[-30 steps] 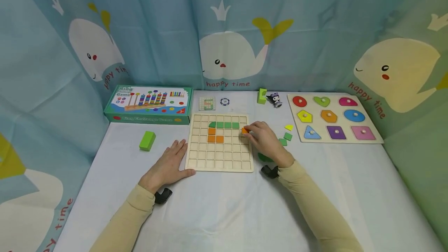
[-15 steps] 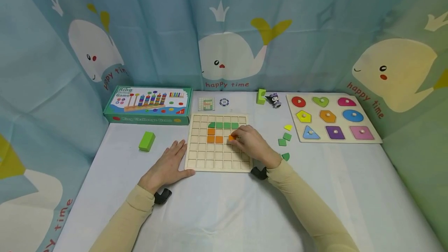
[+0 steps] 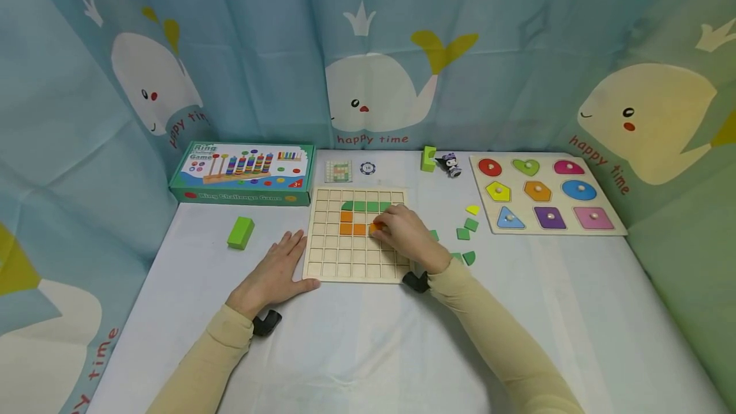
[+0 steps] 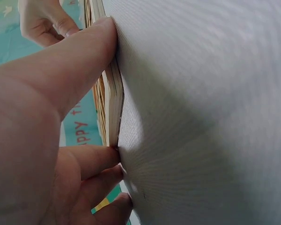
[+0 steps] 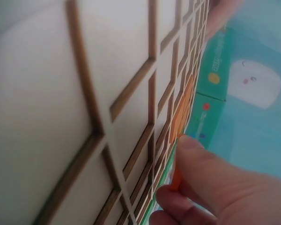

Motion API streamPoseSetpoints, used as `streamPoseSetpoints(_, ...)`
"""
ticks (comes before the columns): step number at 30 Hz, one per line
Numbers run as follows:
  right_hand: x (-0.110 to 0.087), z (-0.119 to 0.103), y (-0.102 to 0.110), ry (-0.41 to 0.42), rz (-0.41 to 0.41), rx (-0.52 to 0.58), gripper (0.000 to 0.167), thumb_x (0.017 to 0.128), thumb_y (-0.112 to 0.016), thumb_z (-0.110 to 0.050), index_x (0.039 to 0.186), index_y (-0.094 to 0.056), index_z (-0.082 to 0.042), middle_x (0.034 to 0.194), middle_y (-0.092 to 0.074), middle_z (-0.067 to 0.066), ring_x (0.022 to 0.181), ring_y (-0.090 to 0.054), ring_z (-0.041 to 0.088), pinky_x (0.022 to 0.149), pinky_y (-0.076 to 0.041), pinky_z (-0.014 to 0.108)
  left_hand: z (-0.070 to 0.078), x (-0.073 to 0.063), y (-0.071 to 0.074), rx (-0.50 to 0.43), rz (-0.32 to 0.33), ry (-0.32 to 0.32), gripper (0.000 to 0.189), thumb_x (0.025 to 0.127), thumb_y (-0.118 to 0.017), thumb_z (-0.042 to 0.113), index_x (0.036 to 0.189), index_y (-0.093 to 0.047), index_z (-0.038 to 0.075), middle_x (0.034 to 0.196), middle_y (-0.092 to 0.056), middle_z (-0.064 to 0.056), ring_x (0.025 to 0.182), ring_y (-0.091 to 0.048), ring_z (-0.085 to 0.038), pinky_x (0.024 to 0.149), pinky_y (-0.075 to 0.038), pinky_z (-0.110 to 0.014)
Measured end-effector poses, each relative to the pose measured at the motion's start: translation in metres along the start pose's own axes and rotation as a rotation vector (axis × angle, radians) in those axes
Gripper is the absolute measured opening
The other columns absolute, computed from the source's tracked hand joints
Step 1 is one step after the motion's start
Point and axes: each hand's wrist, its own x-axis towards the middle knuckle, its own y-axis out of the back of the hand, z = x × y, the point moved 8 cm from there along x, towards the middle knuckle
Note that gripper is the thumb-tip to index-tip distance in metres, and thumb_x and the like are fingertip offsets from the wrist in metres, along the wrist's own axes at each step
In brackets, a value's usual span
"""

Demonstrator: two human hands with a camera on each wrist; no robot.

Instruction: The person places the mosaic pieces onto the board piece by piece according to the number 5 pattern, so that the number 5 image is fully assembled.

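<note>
A wooden grid board (image 3: 339,270) lies on the white cloth. Across its upper part runs a row of green tiles (image 3: 368,206), rounded at the left end. Below that row, orange tiles (image 3: 346,228) sit in several cells at the left. My right hand (image 3: 409,236) pinches one more orange tile (image 5: 176,179) between thumb and fingers, over the cell right of the orange ones. Whether the tile lies flat in its cell is hidden by the fingers. My left hand (image 3: 276,268) rests beside the board, fingers spread and touching its left edge; thumb and fingertips meet that edge in the left wrist view.
Loose green tiles (image 3: 463,234) and a yellow piece (image 3: 473,209) lie right of the board. A shape puzzle (image 3: 546,203) is farther right. Behind stand a game box (image 3: 244,174), pattern card (image 3: 338,172), round chip (image 3: 367,168) and small figurine (image 3: 450,165). A green block (image 3: 241,233) sits left.
My right hand has carried the orange tile leftward and slightly nearer, from the board's right edge to beside the placed orange tiles. My left hand has stayed at the board's left edge.
</note>
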Motion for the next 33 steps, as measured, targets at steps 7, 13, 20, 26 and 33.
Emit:
streamPoseSetpoints(7,0.0041,-0.0022,-0.0027,-0.021,-0.019,-0.016,0.023,0.087,-0.076,-0.022,0.1,-0.075,-0.002,0.095,-0.067,0.008,0.086,-0.058,0.024,0.073,-0.05,0.035,0.0005,-0.0003,0.0006,-0.005,-0.005,0.0,0.098,0.085,-0.07,0.052,0.15,-0.026,-0.008,0.158,-0.019,-0.022,0.145,-0.012,-0.039,0.113,-0.017,-0.056)
streamPoseSetpoints(13,0.0049,-0.0043,-0.003,-0.009,-0.005,-0.02,0.021,0.086,-0.078,-0.02,0.097,-0.076,-0.003,0.09,-0.066,0.007,0.082,-0.057,0.023,0.07,-0.049,0.034,0.0001,0.0006,0.0006,0.001,-0.002,-0.004,0.098,0.086,-0.07,0.052,0.15,-0.026,-0.009,0.157,-0.019,-0.023,0.145,-0.012,-0.039,0.113,-0.017,-0.056)
streamPoseSetpoints(20,0.0052,-0.0042,-0.0038,-0.004,0.01,-0.008,0.021,0.084,-0.08,-0.019,0.096,-0.076,-0.002,0.088,-0.065,0.006,0.08,-0.056,0.022,0.07,-0.048,0.033,-0.0003,0.0014,0.0004,0.0,0.003,0.0,0.099,0.085,-0.071,0.051,0.15,-0.027,-0.008,0.157,-0.02,-0.023,0.145,-0.013,-0.039,0.113,-0.017,-0.055)
streamPoseSetpoints(26,0.0066,-0.0028,-0.0074,-0.013,-0.004,-0.018,0.022,0.084,-0.08,-0.022,0.098,-0.076,-0.005,0.088,-0.064,0.004,0.079,-0.055,0.02,0.068,-0.047,0.034,-0.0011,0.0011,-0.0006,0.004,0.002,-0.007,0.099,0.085,-0.071,0.052,0.15,-0.027,-0.009,0.157,-0.02,-0.023,0.144,-0.013,-0.04,0.113,-0.017,-0.056)
streamPoseSetpoints(33,0.0045,-0.0027,-0.0066,-0.015,0.002,-0.024,0.023,0.084,-0.08,-0.024,0.097,-0.076,-0.006,0.087,-0.064,0.004,0.079,-0.055,0.021,0.065,-0.047,0.035,-0.0015,0.0012,-0.0023,0.001,0.003,-0.009,0.098,0.085,-0.07,0.052,0.15,-0.027,-0.009,0.157,-0.02,-0.023,0.144,-0.013,-0.04,0.113,-0.017,-0.056)
